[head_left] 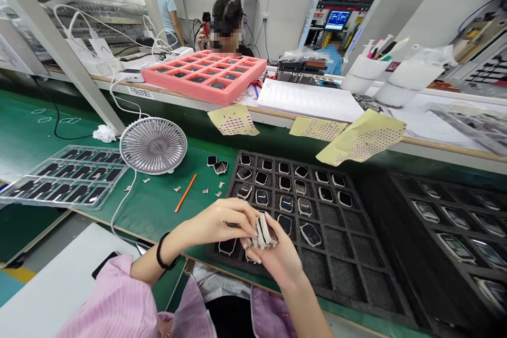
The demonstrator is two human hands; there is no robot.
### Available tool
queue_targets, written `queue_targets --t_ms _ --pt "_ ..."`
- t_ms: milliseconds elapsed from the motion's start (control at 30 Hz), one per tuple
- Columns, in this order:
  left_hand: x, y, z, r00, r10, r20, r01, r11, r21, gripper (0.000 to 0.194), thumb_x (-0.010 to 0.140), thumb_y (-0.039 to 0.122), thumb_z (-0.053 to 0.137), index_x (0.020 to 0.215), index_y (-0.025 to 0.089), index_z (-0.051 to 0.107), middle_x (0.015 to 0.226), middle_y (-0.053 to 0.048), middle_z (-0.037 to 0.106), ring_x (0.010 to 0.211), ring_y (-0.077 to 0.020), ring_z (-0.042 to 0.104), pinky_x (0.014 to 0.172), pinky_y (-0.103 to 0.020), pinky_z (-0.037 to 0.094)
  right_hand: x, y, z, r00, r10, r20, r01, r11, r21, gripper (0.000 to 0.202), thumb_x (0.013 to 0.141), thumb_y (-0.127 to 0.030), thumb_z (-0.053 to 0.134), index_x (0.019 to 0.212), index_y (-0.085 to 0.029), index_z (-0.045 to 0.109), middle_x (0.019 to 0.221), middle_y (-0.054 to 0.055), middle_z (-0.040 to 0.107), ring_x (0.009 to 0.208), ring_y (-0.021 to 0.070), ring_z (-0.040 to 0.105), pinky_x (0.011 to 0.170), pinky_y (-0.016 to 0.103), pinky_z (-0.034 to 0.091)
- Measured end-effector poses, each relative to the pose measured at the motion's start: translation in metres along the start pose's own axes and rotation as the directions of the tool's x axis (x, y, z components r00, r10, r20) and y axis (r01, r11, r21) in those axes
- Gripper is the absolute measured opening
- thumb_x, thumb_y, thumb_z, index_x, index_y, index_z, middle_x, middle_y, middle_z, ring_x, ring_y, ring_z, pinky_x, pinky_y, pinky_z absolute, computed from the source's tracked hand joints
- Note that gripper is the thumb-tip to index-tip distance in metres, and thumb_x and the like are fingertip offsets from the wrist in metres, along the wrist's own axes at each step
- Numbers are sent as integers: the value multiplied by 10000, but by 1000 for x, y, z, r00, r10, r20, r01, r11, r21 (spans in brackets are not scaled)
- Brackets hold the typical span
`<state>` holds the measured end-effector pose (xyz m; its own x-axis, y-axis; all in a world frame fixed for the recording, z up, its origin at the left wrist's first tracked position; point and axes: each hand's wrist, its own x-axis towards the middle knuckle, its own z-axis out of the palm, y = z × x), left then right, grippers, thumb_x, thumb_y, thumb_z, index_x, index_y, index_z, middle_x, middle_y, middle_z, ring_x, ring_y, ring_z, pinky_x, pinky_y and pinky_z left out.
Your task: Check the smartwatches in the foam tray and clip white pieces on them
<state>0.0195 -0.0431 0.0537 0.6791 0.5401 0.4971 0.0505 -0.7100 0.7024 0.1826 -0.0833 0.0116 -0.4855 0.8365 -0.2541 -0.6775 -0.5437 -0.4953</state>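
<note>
Both hands meet over the near part of a black foam tray (336, 261) that has square compartments. My right hand (282, 256) cups a pale-edged smartwatch (264, 232), which is tilted and seen edge-on with a dark gap between its layers. I cannot tell whether it is one opened watch or a few stacked together. From the left, my left hand (229, 219) pinches its near side with bent fingertips. Several smartwatches with dark screens lie in the tray, and a screen in the middle (286, 203) shows faint white text.
Left of the tray lie an orange stick (186, 193), small loose pieces (205, 190) and watches (221, 167). A round fan (153, 146) stands near a clear tray of black parts (75, 205). A pink foam tray (225, 96) rests on the shelf. Another dark tray (428, 232) is at right.
</note>
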Motion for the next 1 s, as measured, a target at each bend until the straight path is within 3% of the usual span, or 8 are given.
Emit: queue_targets --t_ms 100,200,433,567,667,800,900,1000 --pt "3 3 -7 984 -30 176 28 1000 14 228 911 277 558 814 184 742 850 -75 698 840 -153 649 802 -267 519 -1 2 -2 995 81 57 -80 997 -13 231 792 -394 651 798 -166 619 610 3 577 579 174 603 351 181 315" --pt "5 5 -10 966 -40 257 44 999 -12 259 916 334 542 847 208 757 875 -76 687 841 -151 626 813 -272 495 -4 5 -3 979 162 125 -165 986 16 274 789 -414 655 720 -155 596 544 -10 533 557 168 591 335 167 270" --pt "3 3 -6 957 -116 266 160 975 -152 316 884 436 556 774 169 687 881 -61 579 849 -146 570 785 -255 481 -6 12 -7 969 198 147 -201 979 9 348 782 -453 659 665 -140 562 542 5 555 545 157 596 332 163 261" --pt "1 4 0 922 -235 308 249 968 -8 332 761 439 711 818 173 520 951 -42 502 837 -151 507 692 -236 447 -10 17 -12 972 212 98 -204 975 -87 339 794 -464 652 714 -143 577 515 13 580 447 137 559 332 174 266" --pt "0 3 5 908 -268 323 247 963 103 397 708 389 769 829 188 449 928 -22 484 789 -140 463 646 -223 400 -14 22 -15 987 155 31 -149 980 -133 292 808 -432 655 777 -147 600 520 3 573 497 155 596 349 171 287" --pt "-6 -12 4 900 -280 334 279 959 51 437 671 420 785 849 189 461 932 -19 499 778 -138 472 635 -221 400 -17 30 -15 988 153 4 -152 980 -128 332 802 -421 665 989 -150 624 583 10 608 484 153 588 340 174 288" --pt "-18 -40 -9 893 -386 231 393 919 19 410 751 468 701 979 185 510 964 -36 556 814 -157 530 680 -247 440 -16 28 -12 987 163 4 -163 985 -59 451 780 -440 674 1127 -161 607 761 63 675 534 162 611 348 178 305" --pt "-37 -73 -22 858 -506 -92 506 797 329 246 888 413 549 933 172 575 994 -68 592 894 -194 555 820 -332 446 -14 16 -12 994 102 -27 -103 994 -25 498 788 -436 662 1204 -172 588 871 97 689 586 168 620 366 181 318"
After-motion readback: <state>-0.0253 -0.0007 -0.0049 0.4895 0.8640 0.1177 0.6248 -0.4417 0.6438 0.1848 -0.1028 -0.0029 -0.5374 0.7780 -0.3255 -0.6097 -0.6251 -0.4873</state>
